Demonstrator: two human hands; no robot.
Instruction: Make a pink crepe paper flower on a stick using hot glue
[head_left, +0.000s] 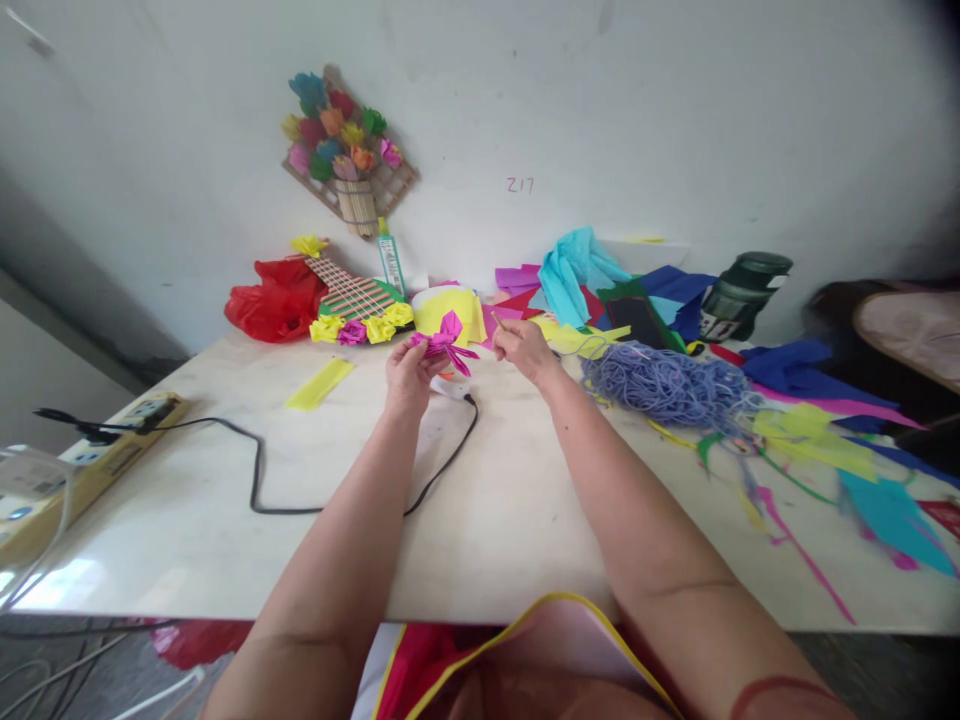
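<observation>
My left hand grips a folded pink paper flower above the white table. Just to its right, my right hand pinches the thin end of something that I cannot make out, close to the flower. Below the flower lies a small white device with a black cable running left to a power strip. A heap of lilac string rests right of my right hand.
Coloured paper sheets and scraps cover the right side and back of the table. A yellow paper strip, a red plastic bag, a woven piece with paper flowers, a glue bottle and a dark green jar stand near the wall.
</observation>
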